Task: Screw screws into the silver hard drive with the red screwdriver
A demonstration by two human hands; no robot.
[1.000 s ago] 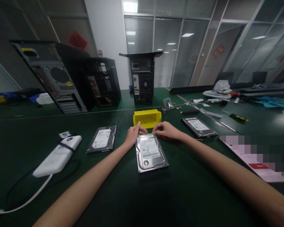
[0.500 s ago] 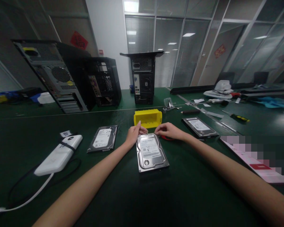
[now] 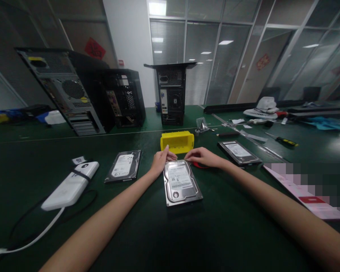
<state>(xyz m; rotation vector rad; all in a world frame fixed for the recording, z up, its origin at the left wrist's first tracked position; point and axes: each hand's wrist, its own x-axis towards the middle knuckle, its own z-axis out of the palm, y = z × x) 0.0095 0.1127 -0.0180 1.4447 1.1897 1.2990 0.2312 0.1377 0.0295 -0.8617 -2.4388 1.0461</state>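
Note:
A silver hard drive [image 3: 181, 183] with a white label lies flat on the green table in front of me. My left hand [image 3: 162, 158] rests at its far left corner, thumb raised and fingers extended along the far edge. At the far right corner, my right hand [image 3: 201, 156] has its fingertips pinched together; whatever is between them is too small to make out. Just beyond both hands a yellow bin [image 3: 177, 142] lies with its opening towards me. Something red [image 3: 198, 165] shows partly under my right hand.
Other hard drives lie at left [image 3: 123, 166] and right [image 3: 239, 153]. A white power bank [image 3: 70, 185] with cables is far left. Computer cases [image 3: 171, 94] stand behind. A screwdriver [image 3: 285, 141] and a pink-white board [image 3: 306, 192] are at right.
My right hand's fingertips have shifted very slightly left at the drive's far corner. My left hand and the drive look unchanged.

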